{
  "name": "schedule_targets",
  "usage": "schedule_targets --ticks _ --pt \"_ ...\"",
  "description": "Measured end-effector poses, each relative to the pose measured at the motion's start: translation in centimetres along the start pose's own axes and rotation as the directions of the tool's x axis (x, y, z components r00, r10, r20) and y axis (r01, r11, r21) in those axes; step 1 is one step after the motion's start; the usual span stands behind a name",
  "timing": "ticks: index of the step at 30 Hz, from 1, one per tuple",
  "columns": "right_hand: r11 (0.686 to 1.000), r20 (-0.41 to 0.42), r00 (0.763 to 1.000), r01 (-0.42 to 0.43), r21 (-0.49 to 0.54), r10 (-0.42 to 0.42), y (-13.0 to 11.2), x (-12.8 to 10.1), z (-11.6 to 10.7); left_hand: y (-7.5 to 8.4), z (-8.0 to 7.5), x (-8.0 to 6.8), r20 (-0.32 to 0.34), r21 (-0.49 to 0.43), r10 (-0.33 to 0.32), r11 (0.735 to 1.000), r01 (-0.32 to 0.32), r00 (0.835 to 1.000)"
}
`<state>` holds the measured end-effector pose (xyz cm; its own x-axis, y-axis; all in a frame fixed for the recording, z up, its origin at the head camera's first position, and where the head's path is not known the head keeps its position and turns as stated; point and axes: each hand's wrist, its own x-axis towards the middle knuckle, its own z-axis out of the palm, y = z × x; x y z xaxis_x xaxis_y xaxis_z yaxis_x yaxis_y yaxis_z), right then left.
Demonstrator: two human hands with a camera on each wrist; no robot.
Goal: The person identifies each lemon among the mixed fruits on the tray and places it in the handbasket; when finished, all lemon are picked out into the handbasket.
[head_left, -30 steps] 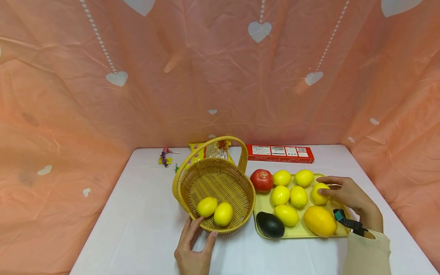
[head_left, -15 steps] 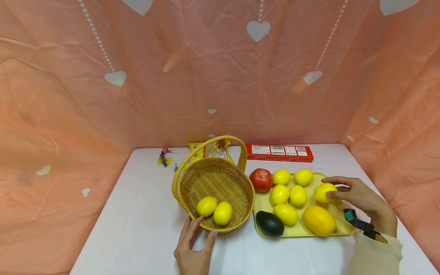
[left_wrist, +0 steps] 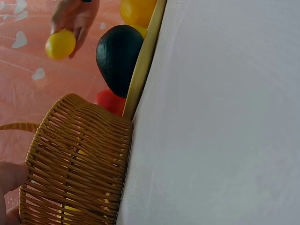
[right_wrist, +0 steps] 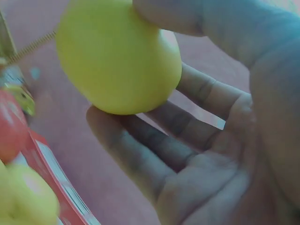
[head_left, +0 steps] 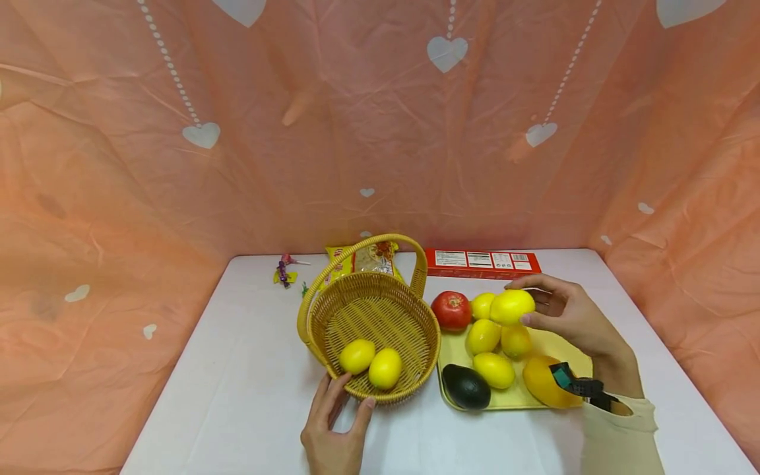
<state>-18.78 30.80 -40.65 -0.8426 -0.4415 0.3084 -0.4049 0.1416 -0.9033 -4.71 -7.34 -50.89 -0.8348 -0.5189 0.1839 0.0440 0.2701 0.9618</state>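
Right hand pinches round yellow lemon above tray's far edge; left hand, fingers relaxed, steadies woven wicker basket rim. Keep pinch firm, clear basket handle.

Staged tabletop set, not a real kitchen: white table boxed in on three sides by wrinkled peach backdrop cloth with white hearts, props laid out on it.
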Motion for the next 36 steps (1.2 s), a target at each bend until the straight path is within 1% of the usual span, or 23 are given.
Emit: schedule_targets --ticks 3,5,9,14,16,19,21,24,28,30,34,36 --pt "0.998 0.063 0.998 0.0 0.056 -0.003 0.1 1.1 1.7 -0.1 0.0 0.0 -0.002 -0.002 0.002 1.0 -0.002 1.0" --pt "0.998 0.101 0.995 -0.015 0.062 0.009 0.1 1.7 2.8 -0.1 0.0 0.0 -0.003 -0.003 0.004 1.0 -0.004 1.0" --pt "0.999 0.168 0.986 -0.028 0.025 0.024 0.6 2.7 5.1 -0.1 0.0 0.1 -0.003 -0.002 0.0 1.0 0.0 1.0" --pt "1.0 0.238 0.971 -0.022 -0.012 0.024 1.1 3.8 7.8 0.0 0.0 0.0 -0.006 -0.004 -0.012 1.0 0.012 1.0" --pt "0.999 0.261 0.965 -0.009 -0.034 0.017 1.1 4.1 8.9 0.1 0.0 0.0 -0.007 -0.004 -0.013 1.0 0.013 1.0" --pt "0.994 0.295 0.955 0.026 -0.103 0.006 0.8 4.4 10.5 0.0 0.0 0.0 -0.009 -0.004 -0.009 1.0 0.009 1.0" --pt "0.985 0.315 0.949 0.055 -0.164 -0.001 0.5 4.5 11.3 0.0 0.0 0.0 -0.009 -0.003 -0.003 1.0 0.003 1.0" --pt "0.96 0.338 0.941 0.112 -0.255 -0.02 0.0 4.7 12.5 -0.1 0.0 0.0 -0.008 -0.003 0.007 1.0 -0.007 1.0" --pt "0.931 0.363 0.931 0.171 -0.323 -0.045 -0.4 4.8 14.0 -0.1 0.0 0.0 -0.008 -0.002 0.016 1.0 -0.016 1.0" --pt "0.917 0.373 0.927 0.186 -0.353 -0.044 -0.5 4.9 14.9 -0.1 0.0 0.0 -0.01 -0.004 0.018 1.0 -0.018 1.0" --pt "0.89 0.384 0.923 0.182 -0.418 -0.008 -0.4 4.9 16.7 0.0 0.0 0.0 -0.008 0.003 0.014 1.0 -0.014 1.0" --pt "0.885 0.387 0.922 0.177 -0.432 0.005 -0.5 4.9 17.5 0.0 0.0 0.0 -0.007 0.005 0.012 1.0 -0.012 1.0"
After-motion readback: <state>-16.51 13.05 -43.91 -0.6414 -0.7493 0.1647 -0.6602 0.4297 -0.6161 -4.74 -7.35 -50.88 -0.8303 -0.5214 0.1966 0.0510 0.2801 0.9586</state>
